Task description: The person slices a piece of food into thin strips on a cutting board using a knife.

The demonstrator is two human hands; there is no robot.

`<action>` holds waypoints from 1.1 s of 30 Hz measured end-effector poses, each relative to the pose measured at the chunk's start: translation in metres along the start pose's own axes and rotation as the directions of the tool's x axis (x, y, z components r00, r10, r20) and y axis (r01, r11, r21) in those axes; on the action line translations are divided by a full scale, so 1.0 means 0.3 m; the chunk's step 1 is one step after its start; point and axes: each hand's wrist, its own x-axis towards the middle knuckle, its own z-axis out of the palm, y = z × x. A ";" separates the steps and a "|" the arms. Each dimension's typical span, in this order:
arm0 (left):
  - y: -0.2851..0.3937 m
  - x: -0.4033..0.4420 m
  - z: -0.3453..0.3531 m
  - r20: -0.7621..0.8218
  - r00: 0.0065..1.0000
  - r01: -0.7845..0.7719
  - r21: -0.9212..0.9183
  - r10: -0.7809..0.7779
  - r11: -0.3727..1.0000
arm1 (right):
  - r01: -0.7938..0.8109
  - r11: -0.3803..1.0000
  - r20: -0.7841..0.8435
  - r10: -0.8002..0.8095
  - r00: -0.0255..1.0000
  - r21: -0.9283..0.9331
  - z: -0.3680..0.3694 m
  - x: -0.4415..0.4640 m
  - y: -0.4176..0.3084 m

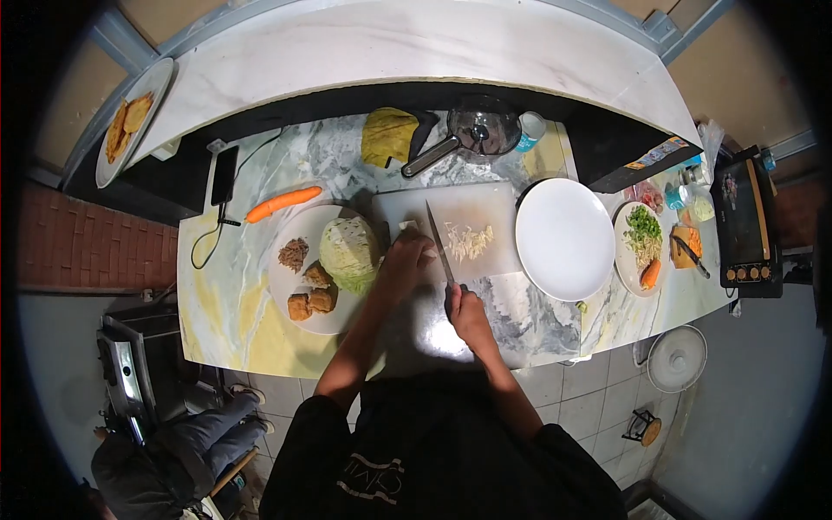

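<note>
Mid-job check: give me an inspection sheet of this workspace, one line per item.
Surface: marble-patterned countertop, glare below the cutting board; wetness unclear.
Job's things: knife over the board, pale strips to its right; cabbage on the left plate.
Clutter: carrot beside that plate; saucepan and yellow cloth behind the board.
Grippers: bare hands; right hand grips the knife; left hand at a pale piece, grip unclear.
Cables: a cable loops on the countertop by the phone.
Surroundings: another person lower left; stool on the floor, right.
</note>
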 end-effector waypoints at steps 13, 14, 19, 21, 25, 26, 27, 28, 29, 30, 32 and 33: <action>0.081 0.000 -0.081 -0.038 0.982 0.184 0.004 -0.184 0.983 | 0.058 0.991 0.060 -0.066 0.996 0.118 0.024 0.028 0.079; 0.076 0.003 -0.090 -0.035 0.981 0.189 0.010 -0.188 0.982 | 0.041 0.991 0.065 -0.050 0.997 0.127 0.018 0.025 0.075; 0.122 0.011 -0.149 -0.045 0.975 0.221 0.127 -0.217 0.967 | 0.063 0.975 0.053 -0.076 0.996 0.215 -0.035 0.021 0.003; 0.088 -0.013 -0.116 -0.084 0.975 0.216 0.149 -0.205 0.965 | -0.080 0.981 0.205 0.042 0.978 0.177 -0.078 0.015 -0.033; 0.104 -0.068 -0.064 -0.191 0.945 0.300 0.173 -0.267 0.938 | 0.050 0.995 0.147 -0.062 0.987 0.088 0.003 0.033 0.078; 0.113 -0.080 -0.053 -0.191 0.945 0.299 0.181 -0.265 0.937 | 0.018 0.994 0.173 -0.037 0.984 0.110 -0.026 0.028 0.046; 0.122 -0.094 -0.037 -0.258 0.929 0.313 0.156 -0.267 0.937 | -0.017 0.991 0.202 -0.010 0.979 0.130 -0.041 0.022 0.026; 0.127 -0.107 -0.024 -0.323 0.907 0.326 0.130 -0.270 0.937 | -0.019 0.991 0.205 -0.010 0.979 0.136 -0.029 0.026 0.042; 0.131 -0.118 -0.016 -0.322 0.906 0.329 0.133 -0.273 0.935 | 0.020 0.987 0.203 -0.052 0.978 0.158 -0.020 0.032 0.057; 0.136 -0.129 -0.006 -0.365 0.888 0.345 0.130 -0.279 0.929 | 0.058 0.983 0.202 -0.094 0.975 0.177 -0.013 0.033 0.074; 0.151 -0.140 0.006 -0.413 0.864 0.363 0.118 -0.287 0.924 | 0.046 0.986 0.230 -0.082 0.970 0.158 -0.010 0.035 0.088; 0.161 -0.143 0.008 -0.442 0.849 0.377 0.127 -0.288 0.917 | 0.035 0.989 0.255 -0.070 0.965 0.141 -0.015 0.039 0.088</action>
